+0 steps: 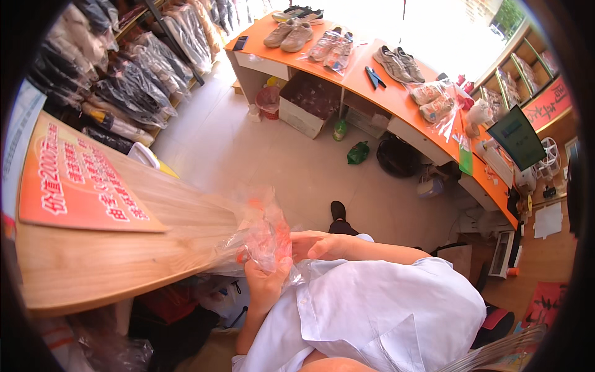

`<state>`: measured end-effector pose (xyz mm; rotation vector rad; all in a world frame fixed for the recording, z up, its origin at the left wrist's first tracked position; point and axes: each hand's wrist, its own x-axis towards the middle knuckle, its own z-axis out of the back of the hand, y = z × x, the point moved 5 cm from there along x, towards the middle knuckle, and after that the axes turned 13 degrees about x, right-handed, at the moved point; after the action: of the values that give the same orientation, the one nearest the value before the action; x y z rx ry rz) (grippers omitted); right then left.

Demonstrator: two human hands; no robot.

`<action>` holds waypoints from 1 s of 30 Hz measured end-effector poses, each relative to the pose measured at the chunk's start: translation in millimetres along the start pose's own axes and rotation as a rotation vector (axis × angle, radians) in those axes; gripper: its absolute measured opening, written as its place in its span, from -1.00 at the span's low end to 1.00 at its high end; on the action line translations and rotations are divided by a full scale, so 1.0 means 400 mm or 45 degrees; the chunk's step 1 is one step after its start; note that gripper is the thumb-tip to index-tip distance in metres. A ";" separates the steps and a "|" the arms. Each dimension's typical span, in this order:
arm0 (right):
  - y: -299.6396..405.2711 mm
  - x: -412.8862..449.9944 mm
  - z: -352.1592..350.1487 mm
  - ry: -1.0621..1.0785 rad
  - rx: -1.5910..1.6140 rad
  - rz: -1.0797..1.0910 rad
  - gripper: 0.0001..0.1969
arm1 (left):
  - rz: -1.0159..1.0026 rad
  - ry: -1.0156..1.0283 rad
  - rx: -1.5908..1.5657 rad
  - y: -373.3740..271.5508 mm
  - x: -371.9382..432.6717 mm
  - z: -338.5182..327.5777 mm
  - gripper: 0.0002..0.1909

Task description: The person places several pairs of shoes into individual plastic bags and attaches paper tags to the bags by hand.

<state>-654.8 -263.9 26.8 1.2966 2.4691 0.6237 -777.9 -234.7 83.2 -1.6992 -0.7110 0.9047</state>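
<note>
My left hand [267, 281] grips the gathered edge of a clear plastic bag [265, 232] with red printing, its thumb lying on the film. Above and to its right, my right hand [318, 246] reaches to the bag's right side; its fingertips are hidden by the film, so its grip cannot be told. The bag hangs in front of my white shirt, beside the end of a wooden counter [186, 242]. Whether anything is inside the bag is unclear.
A red printed sign [79, 186] lies on the wooden counter. Across the floor, an orange desk [358, 88] bears several pairs of shoes, a stapler-like blue tool [374, 78], a phone [240, 43] and a monitor [517, 138]. Bagged garments [135, 88] hang at upper left.
</note>
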 end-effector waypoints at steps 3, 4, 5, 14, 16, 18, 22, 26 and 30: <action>0.107 -0.112 0.039 -0.046 0.048 0.260 0.12 | 0.096 0.280 0.531 0.045 0.155 -0.153 -0.64; 0.138 -0.150 0.081 -0.155 -0.356 0.435 0.05 | -0.034 0.314 0.513 0.050 0.200 -0.217 -0.62; 0.168 -0.185 0.130 -0.216 -0.669 0.475 -0.08 | -0.015 0.340 0.522 0.050 0.252 -0.281 -0.62; 0.576 -0.591 0.530 -1.032 -0.341 1.214 -0.48 | -1.080 0.584 1.080 -0.060 0.638 -0.833 -0.36; 0.725 -0.669 0.517 -0.944 -0.235 1.379 -0.75 | -1.169 0.319 1.253 -0.068 0.732 -0.876 -0.33; 0.783 -0.758 0.598 -1.044 -0.228 1.468 -0.84 | -1.132 -0.055 1.323 -0.051 0.858 -0.880 -0.24; 0.924 -0.851 0.669 -1.070 -0.210 1.597 -0.84 | -0.206 0.354 0.553 0.174 1.143 -0.875 -0.17; 1.017 -0.905 0.749 -1.156 -0.294 1.704 -0.85 | 0.903 1.129 -0.690 0.299 1.245 -1.045 -0.40; 1.101 -0.988 0.802 -1.754 -0.419 1.729 -0.79 | 0.262 0.937 0.241 0.315 1.419 -1.132 -0.82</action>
<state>16.6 -292.5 -13.5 2.0372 0.2516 0.1407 -87.0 -42.0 -85.4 -1.7788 0.0413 0.4009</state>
